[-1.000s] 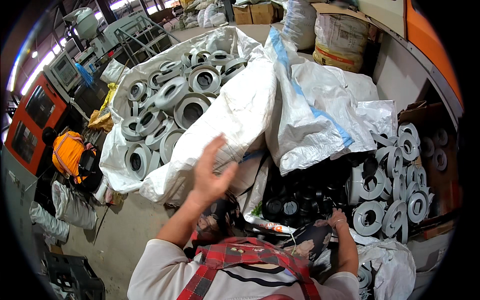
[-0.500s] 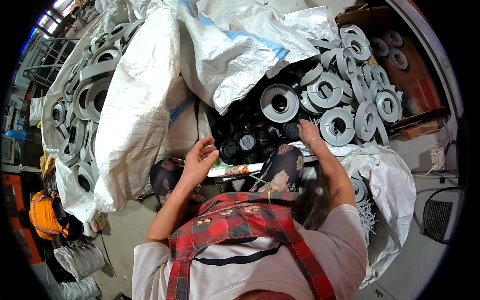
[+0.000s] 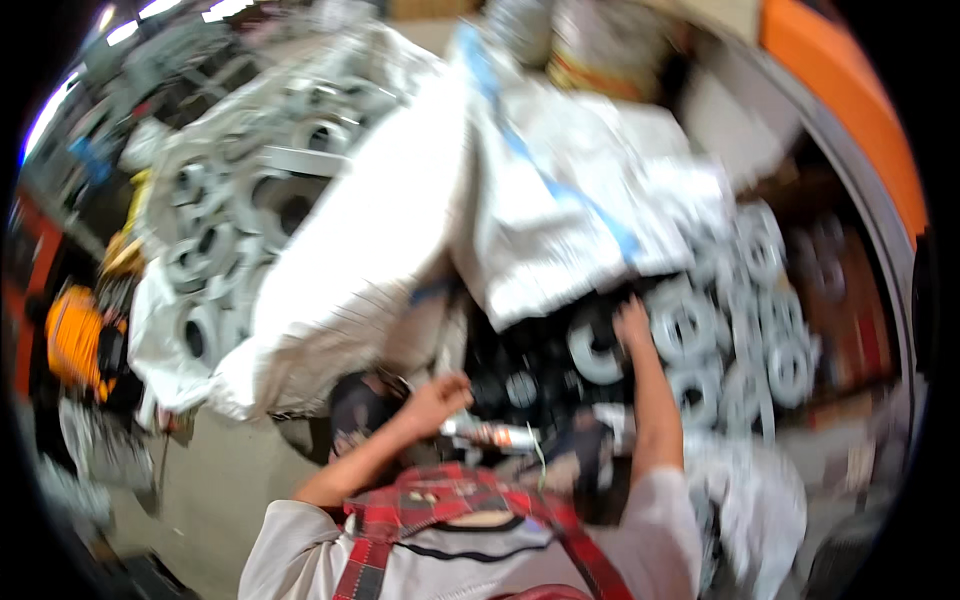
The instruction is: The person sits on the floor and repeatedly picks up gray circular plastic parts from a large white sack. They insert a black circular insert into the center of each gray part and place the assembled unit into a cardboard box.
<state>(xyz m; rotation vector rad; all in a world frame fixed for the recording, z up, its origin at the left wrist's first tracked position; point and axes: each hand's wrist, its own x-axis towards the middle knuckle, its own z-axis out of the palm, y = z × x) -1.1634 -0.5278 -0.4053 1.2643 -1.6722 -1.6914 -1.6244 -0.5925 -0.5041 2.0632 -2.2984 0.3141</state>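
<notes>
Right hand (image 3: 632, 325): one, stretched forward on the right, beside a grey ring (image 3: 592, 358); blur hides the fingertips, so I cannot tell whether they grip, touch or are apart from it.
Left hand (image 3: 440, 402): one, at the near left edge of the black parts (image 3: 521, 390); its fingers look bent, but whether they close on anything I cannot tell.
Grey ring: one by the right hand, over the black parts, its far side lost in shadow; the arm's reach probably comes from its lying beyond the lap.
Black parts: a dark heap in front of the knees, likely there for easy reach; several round tops show, too dim to count.
Right pile (image 3: 684, 328): many grey rings, overlapping and smeared, perhaps over ten, just right of the hand.
Left sack (image 3: 172, 375): one, wide open on the far left, its sides seemingly keeping more rings together; about ten can be made out.
White sheets: two, one plain (image 3: 380, 210) and one blue-striped (image 3: 570, 215), draped between the ring piles, perhaps folded back to bare the black parts.
Worker in orange (image 3: 78, 335): one, at far left.
</notes>
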